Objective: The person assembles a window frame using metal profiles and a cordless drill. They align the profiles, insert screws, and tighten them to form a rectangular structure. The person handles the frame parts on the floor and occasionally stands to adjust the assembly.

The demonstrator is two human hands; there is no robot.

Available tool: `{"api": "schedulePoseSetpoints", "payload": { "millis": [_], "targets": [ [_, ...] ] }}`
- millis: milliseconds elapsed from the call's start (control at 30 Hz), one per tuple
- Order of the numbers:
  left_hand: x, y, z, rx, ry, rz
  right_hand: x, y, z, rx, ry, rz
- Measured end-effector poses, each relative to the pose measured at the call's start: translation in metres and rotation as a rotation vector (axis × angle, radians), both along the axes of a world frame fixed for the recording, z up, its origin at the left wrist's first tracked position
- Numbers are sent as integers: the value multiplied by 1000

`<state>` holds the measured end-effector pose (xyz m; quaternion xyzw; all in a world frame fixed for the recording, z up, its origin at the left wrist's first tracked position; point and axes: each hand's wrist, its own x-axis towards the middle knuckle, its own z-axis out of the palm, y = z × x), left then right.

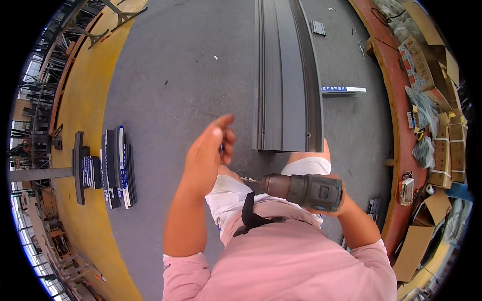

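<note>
My right hand is wrapped round a dark cordless drill, mostly hidden behind its body. The drill lies level in front of my waist, its thin bit pointing left. My left hand is raised over the floor, left of a long grey metal profile and apart from it. Its fingers curl inward; a small bluish bit shows between them, too little to name. The profile runs away from me, its near end just beyond the drill, with small holes near both corners.
Stacks of short dark profiles stand at the left beside a yellow floor strip. A red bench with cardboard boxes runs along the right. A white-and-blue strip juts out right of the long profile.
</note>
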<state>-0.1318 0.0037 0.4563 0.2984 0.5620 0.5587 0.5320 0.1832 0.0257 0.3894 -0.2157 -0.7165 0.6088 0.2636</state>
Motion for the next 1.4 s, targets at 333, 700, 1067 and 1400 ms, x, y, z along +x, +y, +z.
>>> {"api": "schedulePoseSetpoints", "payload": {
  "millis": [333, 700, 1067, 1400],
  "targets": [
    [19, -67, -75, -190, -499, -100, -1, -23, 3, -3, -177, -166],
    [34, -51, -63, -29, -741, -60, 7, -13, 14, -123, -116, -151],
    [49, -63, -23, 41, -690, -226, 8, 0, 41, 441, 85, -128],
    [22, 6, -42, 389, 507, -166, 29, 31, 182, 428, -756, -498]
  ]
}}
